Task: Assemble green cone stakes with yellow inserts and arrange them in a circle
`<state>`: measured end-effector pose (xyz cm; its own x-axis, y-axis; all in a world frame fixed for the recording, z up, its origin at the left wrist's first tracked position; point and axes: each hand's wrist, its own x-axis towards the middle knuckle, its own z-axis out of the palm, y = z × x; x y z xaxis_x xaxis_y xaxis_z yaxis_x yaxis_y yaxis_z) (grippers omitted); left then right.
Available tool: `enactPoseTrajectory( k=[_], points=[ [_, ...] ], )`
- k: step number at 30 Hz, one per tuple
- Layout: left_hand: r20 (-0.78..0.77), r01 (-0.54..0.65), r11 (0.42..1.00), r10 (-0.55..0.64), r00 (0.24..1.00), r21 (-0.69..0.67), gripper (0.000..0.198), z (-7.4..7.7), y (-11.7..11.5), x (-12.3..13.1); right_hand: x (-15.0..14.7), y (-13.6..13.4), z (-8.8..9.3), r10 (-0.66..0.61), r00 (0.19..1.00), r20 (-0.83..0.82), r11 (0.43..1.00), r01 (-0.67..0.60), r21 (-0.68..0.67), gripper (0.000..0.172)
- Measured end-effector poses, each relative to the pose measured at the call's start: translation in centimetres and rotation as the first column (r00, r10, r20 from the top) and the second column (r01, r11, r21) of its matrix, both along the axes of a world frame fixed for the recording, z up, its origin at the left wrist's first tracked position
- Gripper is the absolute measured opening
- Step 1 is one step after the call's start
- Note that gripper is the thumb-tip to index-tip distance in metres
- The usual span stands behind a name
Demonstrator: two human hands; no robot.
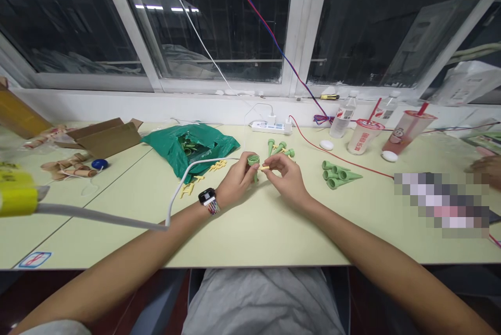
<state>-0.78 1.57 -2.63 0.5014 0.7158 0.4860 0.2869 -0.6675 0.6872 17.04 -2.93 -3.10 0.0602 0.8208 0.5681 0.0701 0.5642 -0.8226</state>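
Fingers of the right hand [287,179] are pinching a small yellow plastic piece [265,167] just beside a green plastic cone [253,164], open end up, while the left hand [236,179] is wrapping its fingers around it at mid-frame, above a pale table [250,230].

Nothing reads for certain. The plastic cup [362,138] carries red characters down its side, perhaps Chinese, though too blurred to make out. The water bottle [342,122] has a red-and-white label, and the blue-edged sticker [34,260] on the desk shows a red mark — neither legible.
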Motion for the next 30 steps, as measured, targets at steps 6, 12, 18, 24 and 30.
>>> enactPoseTrajectory(
  k=[6,12,18,24,30],
  points=[
    [-0.008,0.031,1.0,-0.031,1.0,-0.007,0.03,0.2,-0.2,0.2,-0.2,-0.2,0.0,-0.02,0.998,0.055,0.999,0.018,0.039,0.012],
    [-0.023,0.021,1.0,-0.021,1.0,0.011,0.037,0.2,-0.4,0.2,0.5,0.3,0.4,-0.113,0.993,0.035,0.993,0.111,0.049,0.014],
    [-0.01,0.026,1.0,-0.025,1.0,0.005,0.041,-0.1,-0.2,0.1,0.6,0.4,0.3,-0.042,0.999,0.034,0.999,0.042,0.016,0.015],
    [0.014,0.057,0.998,-0.057,0.998,-0.005,0.041,-0.4,0.1,-0.1,0.7,0.4,0.2,-0.051,0.996,0.073,0.999,0.049,0.018,0.011],
    [0.006,0.086,0.996,-0.086,0.996,-0.008,0.041,-0.2,-0.1,-0.2,0.8,0.3,0.2,-0.084,0.99,0.111,0.996,0.081,0.03,0.01]
  ],
)
